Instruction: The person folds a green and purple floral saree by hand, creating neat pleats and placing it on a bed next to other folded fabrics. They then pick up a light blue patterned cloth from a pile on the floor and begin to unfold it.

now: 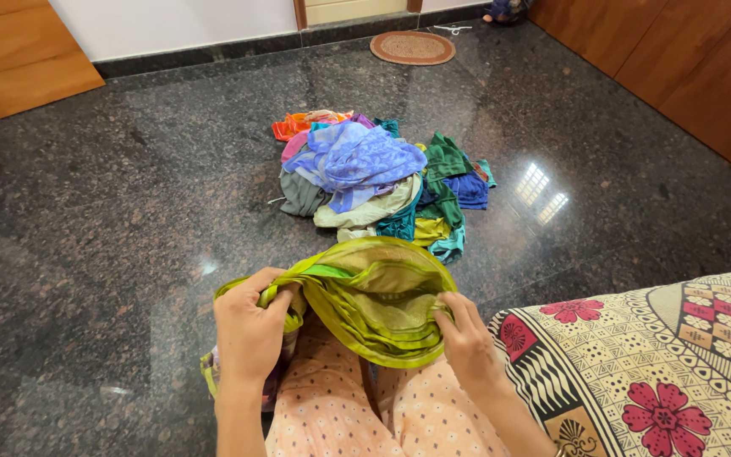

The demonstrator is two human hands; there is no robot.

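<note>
Green cloth [365, 300] is held bunched over the lap.
Its left edge is clenched in the left hand [251, 330]; its right edge is pinched by the right hand [467, 338], near a clothes pile [374, 178].

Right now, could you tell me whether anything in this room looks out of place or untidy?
Yes: a jumbled heap of clothes lies loose on the dark stone floor, unfolded and overlapping. Small scissors also lie on the floor near the round mat. The green cloth gripped by the left hand and right hand is bunched, not damaged.
</note>
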